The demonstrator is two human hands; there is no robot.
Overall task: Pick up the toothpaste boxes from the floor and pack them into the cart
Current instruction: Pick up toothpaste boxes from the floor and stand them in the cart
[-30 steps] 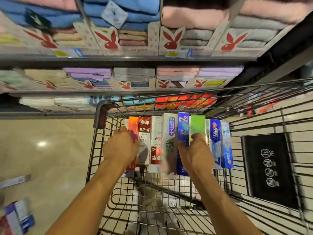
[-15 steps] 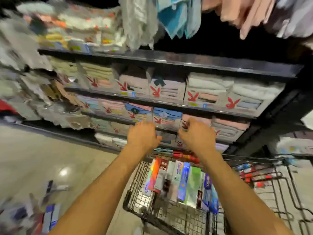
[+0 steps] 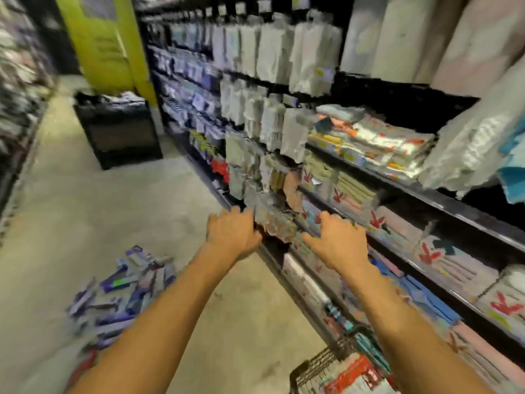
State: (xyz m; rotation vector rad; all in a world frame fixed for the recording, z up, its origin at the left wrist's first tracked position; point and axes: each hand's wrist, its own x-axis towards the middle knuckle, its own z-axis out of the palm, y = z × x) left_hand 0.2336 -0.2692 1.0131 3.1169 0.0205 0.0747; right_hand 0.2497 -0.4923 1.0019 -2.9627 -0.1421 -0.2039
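Since the left hand [image 3: 231,237] and right hand [image 3: 338,243] have quit the cart [image 3: 312,365], both empty with fingers loosely spread, the heaped toothpaste boxes [image 3: 127,288] look next.

Pretty heavy motion blur everywhere, plus blocky compression smearing mid-frame. Lighting's dim, warm, from overhead; the upper right and left edge go dark. Wide-angle bend along the edges too.

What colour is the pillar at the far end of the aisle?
Yellow-green; the pillar shows best in the head view.
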